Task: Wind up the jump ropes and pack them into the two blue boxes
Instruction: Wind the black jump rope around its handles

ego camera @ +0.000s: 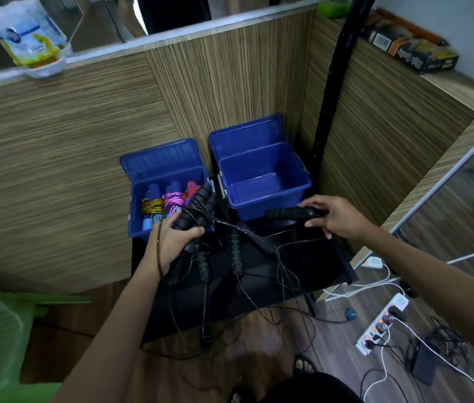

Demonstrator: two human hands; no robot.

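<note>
Now left hand (171, 242) grips black handle bundle (198, 207); right hand (337, 219) grips 1 black handle (288, 213).

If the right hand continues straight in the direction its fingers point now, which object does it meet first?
The right hand grips a black jump rope handle, its fingers pointing left and slightly away. Straight on, it would probably meet the near wall of the empty blue box first, though depth is unclear.
</note>
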